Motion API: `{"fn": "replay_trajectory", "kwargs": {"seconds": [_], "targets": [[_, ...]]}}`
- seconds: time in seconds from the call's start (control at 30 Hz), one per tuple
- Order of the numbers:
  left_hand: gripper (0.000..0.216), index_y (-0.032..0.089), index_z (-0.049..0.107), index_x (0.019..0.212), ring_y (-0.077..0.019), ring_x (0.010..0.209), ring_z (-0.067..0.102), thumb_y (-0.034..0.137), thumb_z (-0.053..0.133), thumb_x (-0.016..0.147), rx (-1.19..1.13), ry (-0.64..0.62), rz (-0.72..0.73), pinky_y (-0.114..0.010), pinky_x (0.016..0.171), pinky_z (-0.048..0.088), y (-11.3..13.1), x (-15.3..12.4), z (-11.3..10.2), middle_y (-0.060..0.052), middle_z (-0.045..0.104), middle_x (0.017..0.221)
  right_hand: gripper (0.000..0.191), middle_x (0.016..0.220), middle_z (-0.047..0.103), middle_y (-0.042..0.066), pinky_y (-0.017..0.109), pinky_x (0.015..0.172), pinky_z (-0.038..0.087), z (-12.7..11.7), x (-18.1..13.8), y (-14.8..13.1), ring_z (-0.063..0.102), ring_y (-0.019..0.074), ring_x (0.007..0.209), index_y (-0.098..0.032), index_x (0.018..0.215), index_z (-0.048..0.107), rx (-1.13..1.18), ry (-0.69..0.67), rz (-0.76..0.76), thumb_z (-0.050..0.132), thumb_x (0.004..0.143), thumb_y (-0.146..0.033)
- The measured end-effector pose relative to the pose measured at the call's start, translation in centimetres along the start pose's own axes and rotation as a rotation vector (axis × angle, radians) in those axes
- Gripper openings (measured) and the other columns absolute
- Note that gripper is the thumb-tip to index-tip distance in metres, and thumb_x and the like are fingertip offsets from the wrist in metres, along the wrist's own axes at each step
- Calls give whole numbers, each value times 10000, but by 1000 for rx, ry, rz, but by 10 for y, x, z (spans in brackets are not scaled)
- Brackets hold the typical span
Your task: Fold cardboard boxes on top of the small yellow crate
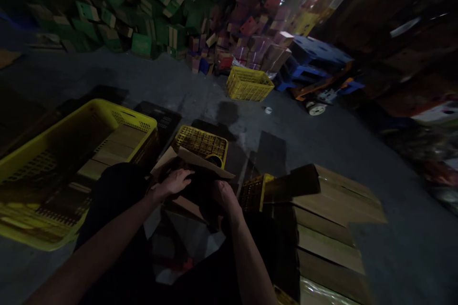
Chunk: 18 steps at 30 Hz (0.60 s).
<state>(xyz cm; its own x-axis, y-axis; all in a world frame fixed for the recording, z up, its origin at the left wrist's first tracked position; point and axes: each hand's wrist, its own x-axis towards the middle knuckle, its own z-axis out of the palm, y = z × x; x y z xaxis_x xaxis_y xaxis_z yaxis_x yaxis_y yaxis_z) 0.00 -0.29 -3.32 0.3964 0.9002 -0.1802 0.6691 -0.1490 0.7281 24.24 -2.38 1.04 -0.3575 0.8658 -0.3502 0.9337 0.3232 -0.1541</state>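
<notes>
Broadly, floor [203, 74]: stretched grey and dim beneath everything.
Heaped boxes [143, 44]: sprawled along the far side, green toward the left, reddish toward the middle, seemingly tossed loose rather than stacked.
Large yellow crate [143, 121]: stood just beside the left leg [118, 190] and held a row of cardboard pieces [121, 143], likely kept there for a short sideways reach.
Cardboard stack [329, 228]: lay to the right in overlapping layers, probably laid flat to save room and stay near the arm.
Small yellow crate [189, 136]: stood straight ahead, just past the cardboard box [189, 206], perhaps as a handy place for small items.
Box position: sat low between the legs and between both hands, far flap [205, 163] raised, maybe kept there for steadiness.
Left hand [179, 181]: reached over the box's left side, palm down, fingers loosely extended, apparently gripping nothing.
Right hand [225, 195]: dipped at the box's right end, fingers lost in shadow; could not tell whether gripping or merely resting.
Round dark item [214, 159]: rested at the small crate's near right corner, just beyond the flap.
</notes>
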Motion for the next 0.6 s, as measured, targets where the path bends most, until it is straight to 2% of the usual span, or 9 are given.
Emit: {"fn": "replay_trajectory", "kwargs": {"seconds": [0.07, 0.17, 0.33, 0.4, 0.5, 0.6], "targets": [[452, 179, 657, 1367, -255, 1306, 608, 225, 588, 923, 26, -41, 32, -356, 1128, 443, 1, -2, 2, -97, 684, 1373, 341, 1059, 762, 172, 264, 798, 476, -1, 2, -2, 705, 215, 970, -95, 1079, 715, -3, -33, 34, 412, 935, -34], [461, 181, 640, 1387, -252, 1315, 598, 246, 584, 935, 60, -71, 61, -356, 1132, 440, 1, -4, 1, -93, 670, 1392, 348, 1090, 772, 185, 269, 787, 507, 0, 6, -6, 733, 237, 1004, -92, 1138, 718, -11, -114, 59, 447, 925, -41], [487, 221, 586, 1439, -277, 1442, 449, 218, 560, 952, 317, 26, 121, -442, 1232, 305, -4, -4, -12, -91, 553, 1513, 265, 1108, 787, 167, 265, 798, 543, 5, 10, -14, 753, 262, 1036, -135, 1073, 776, -2, -217, 12, 571, 907, -105], [546, 227, 563, 1456, -313, 1455, 424, 223, 633, 915, 457, -11, 55, -464, 1227, 299, -4, -2, -19, -115, 522, 1529, 278, 1110, 783, 179, 279, 823, 550, 6, 8, -17, 752, 268, 1046, -121, 1080, 773, 1, -200, -4, 550, 917, -94], [547, 205, 601, 1405, -380, 1391, 486, 223, 705, 868, 576, -49, -83, -491, 1148, 386, 0, 6, -23, -181, 571, 1445, 311, 1171, 757, 172, 290, 902, 546, 6, 9, -25, 720, 246, 1114, -120, 1162, 734, 27, -141, -67, 485, 976, -102], [427, 137, 664, 1275, -390, 1257, 600, 179, 689, 851, 630, -47, -156, -471, 1047, 464, 8, 16, -23, -223, 665, 1265, 255, 1228, 714, 106, 351, 926, 572, 7, 18, -40, 695, 217, 1099, -170, 1230, 677, 78, -117, -158, 589, 1010, -264]]}}
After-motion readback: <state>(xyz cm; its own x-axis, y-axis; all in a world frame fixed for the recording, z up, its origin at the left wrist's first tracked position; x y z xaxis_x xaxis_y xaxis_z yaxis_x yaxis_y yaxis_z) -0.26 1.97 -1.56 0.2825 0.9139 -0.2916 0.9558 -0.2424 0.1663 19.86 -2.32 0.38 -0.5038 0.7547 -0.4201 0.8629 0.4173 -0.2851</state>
